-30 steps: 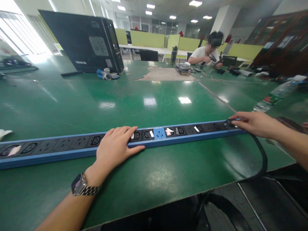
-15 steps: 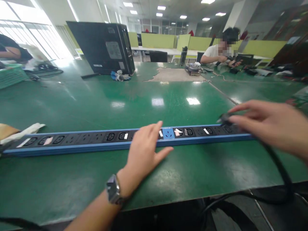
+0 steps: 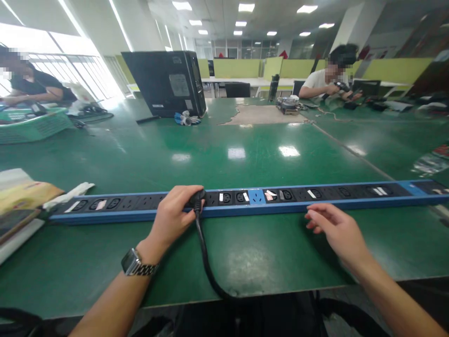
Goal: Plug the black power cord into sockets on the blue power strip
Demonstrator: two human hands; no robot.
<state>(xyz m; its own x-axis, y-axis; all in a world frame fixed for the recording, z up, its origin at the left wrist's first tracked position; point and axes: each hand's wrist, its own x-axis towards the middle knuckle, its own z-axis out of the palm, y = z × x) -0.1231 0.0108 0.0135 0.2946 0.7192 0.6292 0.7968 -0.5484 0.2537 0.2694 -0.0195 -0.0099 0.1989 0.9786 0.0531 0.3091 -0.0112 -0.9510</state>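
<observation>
Strip (image 3: 257, 196): spans the green table (image 3: 280, 262), roughly 9 to 3 o'clock.
Left hand (image 3: 171, 213): 8 o'clock, gripping plug (image 3: 199, 197).
Plug: upon strip, 7 to 8 o'clock; seating hidden. Cord (image 3: 206, 260) drops toward 6.
Right hand (image 3: 338, 229): 4 o'clock, loosely curled, grasping nothing; contact with strip unclear.
Plug work: fitting or freeing, probably.
Plug's next need: straight push or pull, strip steadied.

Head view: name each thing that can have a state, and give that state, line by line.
power strip: lying flat, sockets up
plug: held at the strip; full insertion unclear
cable: curved
left hand: closed on the plug
right hand: loosely curled, nothing visible in it
computer tower: standing
gloves: crumpled
black bottle: upright
green basket: open-topped
</observation>
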